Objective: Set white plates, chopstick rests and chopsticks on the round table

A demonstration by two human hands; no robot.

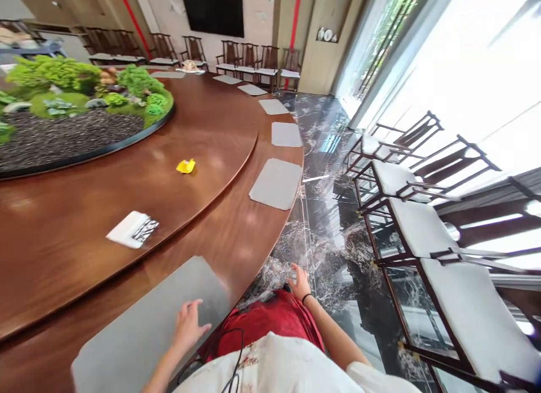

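My left hand [191, 327] is over a large grey placemat [139, 320] at the near edge of the round wooden table [211, 128]. Its fingers are apart and nothing is in them; whether it touches the mat I cannot tell. Low beside my red garment [270, 320], off the table, my right hand [299, 282] hangs with fingers loosely spread and holds nothing. A white folded packet with a black pattern [134, 230] lies on the raised turntable, beyond the left hand. Farther in is a crumpled yellow wrapper [186, 166].
A planted garden centrepiece [84, 100] fills the table's middle. More grey placemats [276, 183] line the rim. Dark wooden chairs with white seats [418, 227] stand along the right, over a glossy dark marble floor [325, 213]. Other chairs [249, 58] stand by the far wall.
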